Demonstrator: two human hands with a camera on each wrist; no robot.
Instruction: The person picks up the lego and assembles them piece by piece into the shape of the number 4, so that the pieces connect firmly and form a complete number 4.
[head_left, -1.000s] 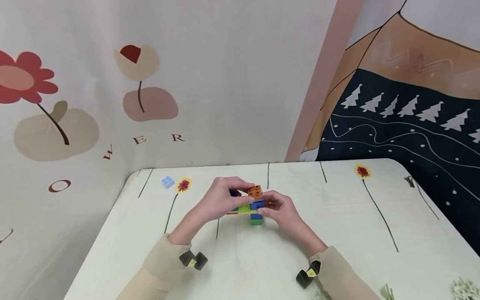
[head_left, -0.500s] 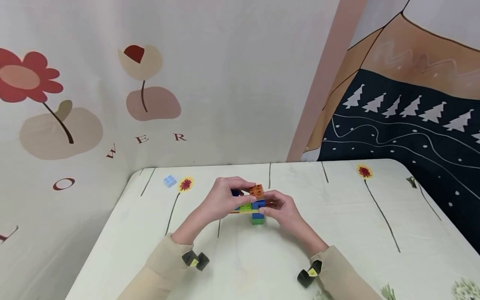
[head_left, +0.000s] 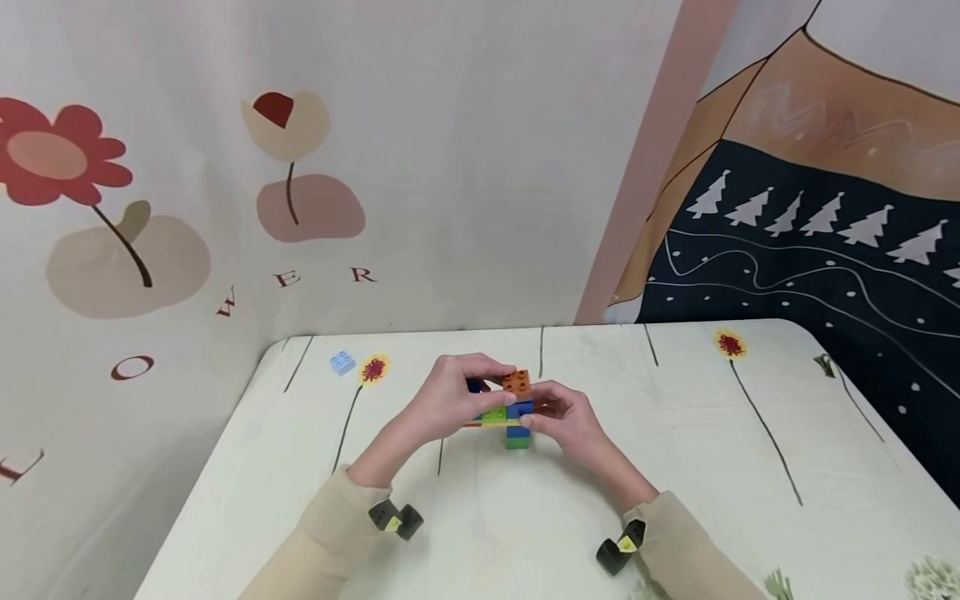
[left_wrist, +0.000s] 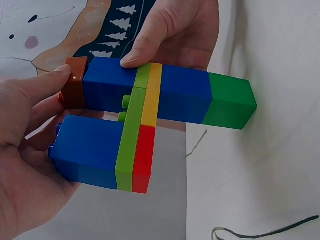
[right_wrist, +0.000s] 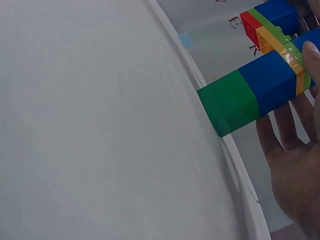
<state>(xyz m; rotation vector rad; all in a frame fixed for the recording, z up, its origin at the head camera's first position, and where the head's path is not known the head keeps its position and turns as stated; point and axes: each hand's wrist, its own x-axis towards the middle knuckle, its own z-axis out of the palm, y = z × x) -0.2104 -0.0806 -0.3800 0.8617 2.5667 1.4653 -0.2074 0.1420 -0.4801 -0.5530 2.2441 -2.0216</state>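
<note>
A stack of toy building bricks stands upright on the table in the head view: a green brick (head_left: 517, 443) at the bottom, a blue brick (left_wrist: 185, 95), thin yellow and lime layers, then another blue brick (left_wrist: 110, 82). My left hand (head_left: 450, 400) pinches the orange-brown brick (head_left: 517, 383) at the top, between thumb and fingers. My right hand (head_left: 566, 421) holds the stack's upper blue part from the right. Out to the left, the lime plate (left_wrist: 131, 145) overhangs, with a red piece (left_wrist: 144, 160) beneath and one more blue brick (left_wrist: 87, 150) on it, partly behind my left hand.
A light blue brick (head_left: 342, 362) lies at the back left of the table (head_left: 480, 533), near a printed flower. A printed cloth wall (head_left: 465, 167) rises behind the table's far edge. Each wrist carries a small black camera (head_left: 621, 546).
The head view has shifted slightly, so everything sits a little further right. Both hands keep their places on the brick stack.
</note>
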